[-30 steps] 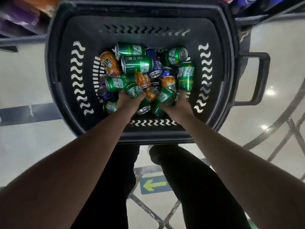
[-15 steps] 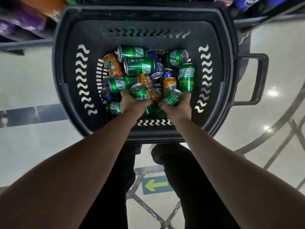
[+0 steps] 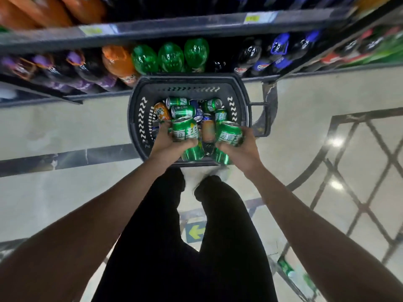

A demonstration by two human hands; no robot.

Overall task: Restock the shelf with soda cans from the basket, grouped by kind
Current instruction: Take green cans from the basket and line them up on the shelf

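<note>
On the pale shop floor, at twelve o'clock, sits the basket. Above it the left hand grips a green can, fingers curled round it; the right hand grips another green can likewise.

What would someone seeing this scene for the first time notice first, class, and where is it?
The two green cans stand out: the left hand grips one green can and the right hand grips another, both above the near end of the black basket. Beyond the basket, three green bottles shine on the low shelf.
</note>
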